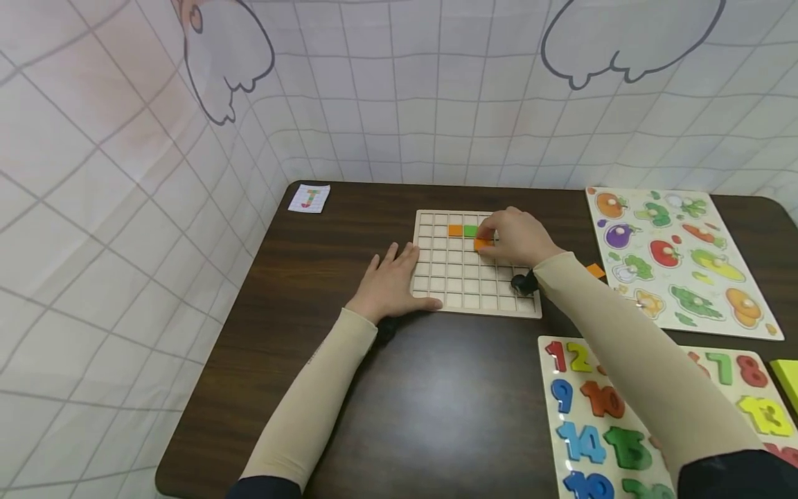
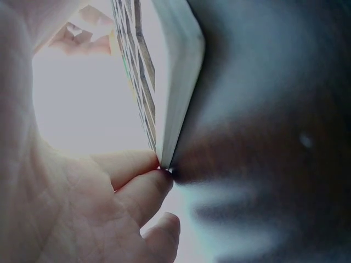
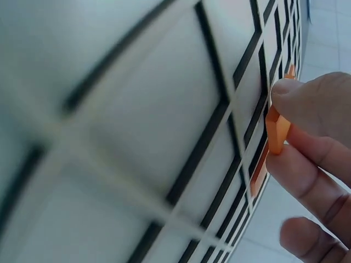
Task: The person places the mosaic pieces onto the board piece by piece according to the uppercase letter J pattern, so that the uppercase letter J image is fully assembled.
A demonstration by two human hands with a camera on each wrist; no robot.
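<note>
A white gridded board lies on the dark table. One orange tile and one green tile sit side by side in its upper rows. Over the board, my right hand pinches an orange square tile between thumb and fingertips, just below the green one in the head view. My left hand rests at the board's near left corner, fingers extended along the left side and thumb by the front edge. In the left wrist view its fingertips touch the board's side.
A card with a coloured J lies at the far left. To the right are a vegetable puzzle board and a number puzzle board, partly under my right forearm. Another orange piece lies by that forearm. Yellow-green material shows at the right edge.
</note>
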